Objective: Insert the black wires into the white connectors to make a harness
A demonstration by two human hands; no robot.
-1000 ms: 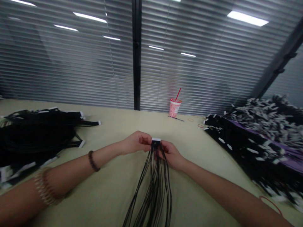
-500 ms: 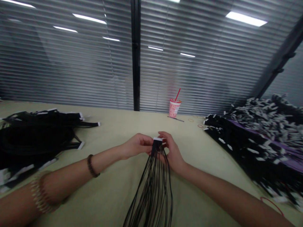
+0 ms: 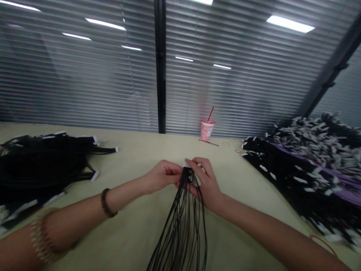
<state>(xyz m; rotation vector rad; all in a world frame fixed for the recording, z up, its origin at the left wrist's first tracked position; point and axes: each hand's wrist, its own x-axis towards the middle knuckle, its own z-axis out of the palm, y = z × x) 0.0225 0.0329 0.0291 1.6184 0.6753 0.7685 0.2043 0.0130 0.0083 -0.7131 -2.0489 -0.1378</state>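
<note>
A bundle of black wires (image 3: 183, 222) hangs down from a narrow white connector strip (image 3: 186, 165), held just above the tabletop (image 3: 135, 160) in front of the person, at the centre of the view. The strands fan out loosely below and run off the bottom edge; their lower ends are out of view.

The left hand (image 3: 162, 177) has its fingers curled and pinches the top of the bundle from the left, just under the connector. The right hand (image 3: 205, 184) comes in from the other side, fingers slightly spread and laid over the top of the bundle, with the strands against the palm side. Its thumb is hidden, so the exact pinch there is hard to tell.

Done so far, as shown: one bundle is gathered with its top end together. Left in view: a big heap of wire bundles with white ends (image 3: 304, 165) on a purple sheet (image 3: 345, 194) at right, and another black wire pile (image 3: 42, 162) at left. Which pile is finished cannot be told.

A beaded bracelet (image 3: 105, 203) sits on the left wrist. Farther off stand a pink cup (image 3: 207, 130) with a red straw (image 3: 210, 113) and a red rubber band (image 3: 238, 151), against window blinds (image 3: 84, 75).
</note>
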